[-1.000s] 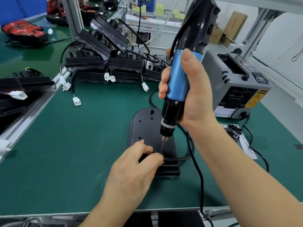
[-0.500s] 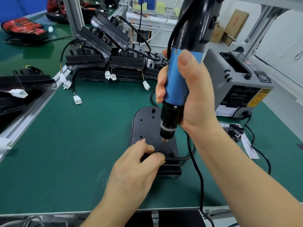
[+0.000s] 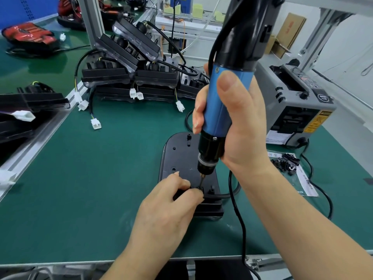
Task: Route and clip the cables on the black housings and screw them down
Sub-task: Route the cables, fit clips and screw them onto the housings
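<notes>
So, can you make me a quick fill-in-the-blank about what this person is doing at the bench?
1. The right hand grips an electric screwdriver whose handle is ____.
2. Its bit points down at a flat black plastic housing lying on a ____ mat.
3. The other hand, the ____ one, grips the housing's near end.
4. Stacked black housings behind trail cables ending in ____ plastic connectors.
Missing words: blue, green, left, white.

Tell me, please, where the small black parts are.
Head view, right side: the small black parts lie on a paper sheet, in front of the grey machine.
</notes>
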{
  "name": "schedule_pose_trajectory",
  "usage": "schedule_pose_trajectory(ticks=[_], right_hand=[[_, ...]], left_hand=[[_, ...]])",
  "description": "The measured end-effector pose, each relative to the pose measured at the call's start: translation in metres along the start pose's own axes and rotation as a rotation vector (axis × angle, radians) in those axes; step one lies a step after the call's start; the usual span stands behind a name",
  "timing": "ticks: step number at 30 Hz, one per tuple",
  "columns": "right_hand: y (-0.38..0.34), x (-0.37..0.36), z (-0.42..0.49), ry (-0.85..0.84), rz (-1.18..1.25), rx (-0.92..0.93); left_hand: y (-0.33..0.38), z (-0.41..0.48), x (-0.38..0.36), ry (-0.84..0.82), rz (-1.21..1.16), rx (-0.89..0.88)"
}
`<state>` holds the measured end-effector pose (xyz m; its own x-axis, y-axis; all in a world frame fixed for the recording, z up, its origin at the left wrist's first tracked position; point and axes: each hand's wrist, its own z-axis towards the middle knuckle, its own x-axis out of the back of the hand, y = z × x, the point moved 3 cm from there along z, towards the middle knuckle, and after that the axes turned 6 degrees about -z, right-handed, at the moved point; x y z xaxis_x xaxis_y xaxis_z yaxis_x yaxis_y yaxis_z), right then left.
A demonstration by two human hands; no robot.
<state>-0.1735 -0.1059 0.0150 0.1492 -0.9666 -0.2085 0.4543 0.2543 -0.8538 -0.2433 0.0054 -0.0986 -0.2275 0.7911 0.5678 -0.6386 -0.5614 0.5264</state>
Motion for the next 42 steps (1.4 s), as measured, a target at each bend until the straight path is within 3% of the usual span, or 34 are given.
schedule_pose_trajectory(ticks=[33, 42], right_hand=[[-0.004, 0.001, -0.006, -0.01, -0.087, 0.05], [0.004, 0.022, -0.002, 0.161, 0.061, -0.044]], left_hand=[[-0.004, -0.002, -0.001, -0.012, -0.011, -0.027], [-0.005, 0.0, -0.002, -0.023, -0.045, -0.038]])
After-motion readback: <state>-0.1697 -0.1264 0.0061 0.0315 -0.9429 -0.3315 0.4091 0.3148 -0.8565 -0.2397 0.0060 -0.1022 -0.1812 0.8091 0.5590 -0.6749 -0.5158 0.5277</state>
